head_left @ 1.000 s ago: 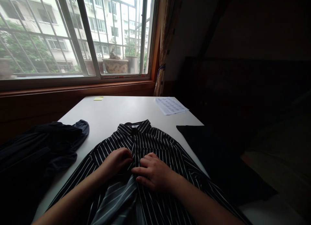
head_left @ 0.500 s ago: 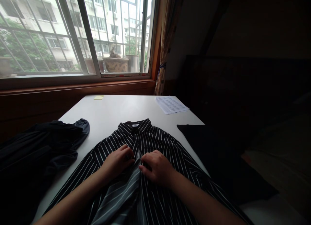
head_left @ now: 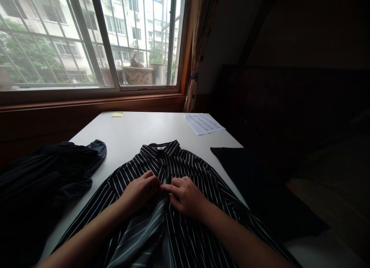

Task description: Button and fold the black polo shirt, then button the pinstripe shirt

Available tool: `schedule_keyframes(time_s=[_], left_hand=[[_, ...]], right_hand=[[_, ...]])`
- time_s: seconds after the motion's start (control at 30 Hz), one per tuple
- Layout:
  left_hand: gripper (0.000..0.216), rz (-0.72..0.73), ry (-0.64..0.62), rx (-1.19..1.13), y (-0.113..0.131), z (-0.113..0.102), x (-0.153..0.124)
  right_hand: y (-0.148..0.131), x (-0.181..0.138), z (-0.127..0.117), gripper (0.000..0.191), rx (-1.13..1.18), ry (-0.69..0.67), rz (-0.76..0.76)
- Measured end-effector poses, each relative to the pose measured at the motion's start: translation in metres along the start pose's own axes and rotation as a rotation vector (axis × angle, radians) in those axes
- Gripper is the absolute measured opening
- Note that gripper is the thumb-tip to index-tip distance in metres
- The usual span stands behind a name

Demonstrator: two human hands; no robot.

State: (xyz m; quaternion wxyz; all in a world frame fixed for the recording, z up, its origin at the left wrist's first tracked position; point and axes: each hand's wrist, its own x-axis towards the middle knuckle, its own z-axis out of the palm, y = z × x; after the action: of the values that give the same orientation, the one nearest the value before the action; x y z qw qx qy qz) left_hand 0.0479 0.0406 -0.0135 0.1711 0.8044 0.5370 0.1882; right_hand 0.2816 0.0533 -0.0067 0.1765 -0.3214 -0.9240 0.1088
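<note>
A black shirt with white stripes (head_left: 187, 164) lies face up on the table, its collar at the far end. Its front is parted below the chest, and the greyer inside of the cloth shows there. My left hand (head_left: 141, 191) is closed in a pinch on the front edge at mid-chest. Against the other side of the same opening rests my right hand (head_left: 186, 194), fingers bent on the cloth, with its index finger stretched to my left fingertips. Whatever small part of the placket lies between the fingertips is hidden.
Dark clothing (head_left: 52, 179) is heaped on the left of the white table (head_left: 127, 129). Another dark cloth (head_left: 260, 187) hangs over the right edge. Printed papers (head_left: 204, 124) and a yellow sticky note (head_left: 117, 115) lie at the far end, below a barred window.
My right hand has moved slightly left and up, and its index finger now reaches my left fingertips. The gap between the hands has closed. The shirt lies as before.
</note>
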Motion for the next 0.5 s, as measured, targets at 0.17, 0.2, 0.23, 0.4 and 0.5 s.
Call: schedule_keyframes(time_s=[0.17, 0.2, 0.23, 0.4, 0.5], left_hand=[[0.011, -0.005, -0.002, -0.035, -0.0016, 0.0003, 0.0002], [0.010, -0.006, -0.002, -0.049, -0.0017, 0.0000, 0.0003], [0.010, -0.006, -0.002, -0.065, -0.0017, -0.0005, 0.0004], [0.009, -0.013, -0.015, -0.123, -0.0002, -0.0035, 0.0016], [0.007, -0.025, -0.018, -0.115, 0.0009, -0.0041, 0.0026]], right_hand=[[-0.0006, 0.0005, 0.0004, 0.026, 0.027, 0.002, 0.028], [-0.0009, 0.0003, 0.0000, 0.024, 0.045, 0.008, 0.034], [-0.0012, 0.0002, -0.0007, 0.022, 0.067, 0.016, 0.041], [-0.0002, 0.0007, -0.0035, 0.018, 0.205, 0.085, 0.115], [0.0017, 0.0023, -0.0027, 0.015, 0.268, 0.140, 0.180]])
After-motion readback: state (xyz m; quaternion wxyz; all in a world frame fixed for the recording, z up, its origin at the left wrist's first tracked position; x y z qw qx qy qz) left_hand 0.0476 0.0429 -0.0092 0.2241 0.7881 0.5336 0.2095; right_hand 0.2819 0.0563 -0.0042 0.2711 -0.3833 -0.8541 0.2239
